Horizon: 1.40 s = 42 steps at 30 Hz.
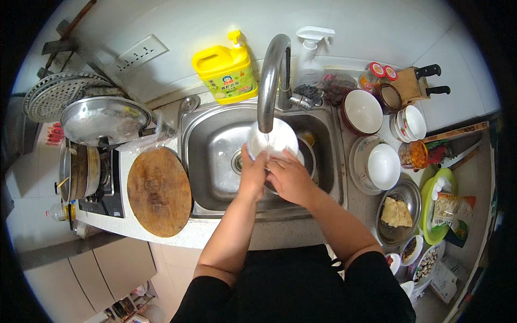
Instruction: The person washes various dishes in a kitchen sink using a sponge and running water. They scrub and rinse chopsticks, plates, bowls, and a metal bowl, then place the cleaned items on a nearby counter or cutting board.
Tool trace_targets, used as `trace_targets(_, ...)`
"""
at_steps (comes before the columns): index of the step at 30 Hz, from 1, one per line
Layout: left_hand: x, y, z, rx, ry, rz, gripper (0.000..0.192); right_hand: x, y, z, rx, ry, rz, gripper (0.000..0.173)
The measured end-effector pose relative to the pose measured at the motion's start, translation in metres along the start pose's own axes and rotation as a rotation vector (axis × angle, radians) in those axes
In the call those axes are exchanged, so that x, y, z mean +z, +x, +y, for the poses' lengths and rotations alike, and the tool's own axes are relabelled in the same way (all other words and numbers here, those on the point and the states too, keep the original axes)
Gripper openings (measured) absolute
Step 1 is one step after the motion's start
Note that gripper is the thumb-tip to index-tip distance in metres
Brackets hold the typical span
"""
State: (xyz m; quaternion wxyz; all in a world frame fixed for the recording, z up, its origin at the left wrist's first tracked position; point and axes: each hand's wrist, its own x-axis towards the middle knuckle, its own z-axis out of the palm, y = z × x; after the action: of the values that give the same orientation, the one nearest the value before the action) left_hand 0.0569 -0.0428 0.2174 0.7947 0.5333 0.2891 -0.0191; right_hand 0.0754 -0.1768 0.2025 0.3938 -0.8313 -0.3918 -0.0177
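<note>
Under the curved metal faucet [271,76], a white bowl [278,139] is held over the stainless steel sink [214,189], and a thin stream of water falls into it. My left hand [253,171] grips the bowl's left and near side. My right hand [288,173] is at the near right rim, its fingers slightly blurred against the bowl; whether they grip or rub it I cannot tell. Beneath the bowl, a round vessel [311,157] lies in the sink's right part, mostly hidden by the bowl and my hand. The drain [237,161] shows left of the bowl.
Left of the sink lies a round wooden cutting board [159,191], with a lidded wok [106,121] beyond it. A yellow detergent jug [228,72] and a spray bottle [311,48] stand behind. Stacked bowls [383,167], a knife block [406,87] and a plate of flatbread [398,212] occupy the right counter.
</note>
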Motion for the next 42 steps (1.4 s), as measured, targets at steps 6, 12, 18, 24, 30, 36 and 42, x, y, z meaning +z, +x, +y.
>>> trace_targets(6, -0.006, 0.037, -0.004, 0.214, 0.7, -0.141, 0.065, 0.015, -0.022, -0.021, 0.447, 0.341, 0.057, 0.016)
trace_targets(12, 0.018, 0.031, -0.044, 0.745, 1.142, 0.044, 0.06, 0.012, -0.018, 0.006, 0.561, 0.464, 0.127, 0.019)
trace_targets(18, -0.001, 0.064, -0.01, -0.018, 0.574, -0.189, 0.054, -0.007, -0.024, -0.016, 0.589, 0.413, 0.025, 0.027)
trace_targets(24, -0.01, 0.056, -0.034, 0.232, 0.438, -0.163, 0.047, 0.0, 0.001, 0.006, 0.635, 0.471, 0.171, 0.041)
trace_targets(30, -0.054, 0.054, -0.044, -0.302, -0.527, -0.162, 0.051, 0.03, 0.043, 0.027, 0.839, 0.848, 0.115, 0.042)
trace_targets(36, -0.066, 0.061, -0.056, -0.196, -0.576, 0.028, 0.044, 0.047, 0.056, 0.047, 0.785, 1.716, 0.249, 0.025)
trace_targets(42, -0.057, 0.047, -0.047, -0.028, -0.816, -0.08, 0.029, 0.041, 0.042, 0.048, 1.02, 1.831, 0.74, 0.034)
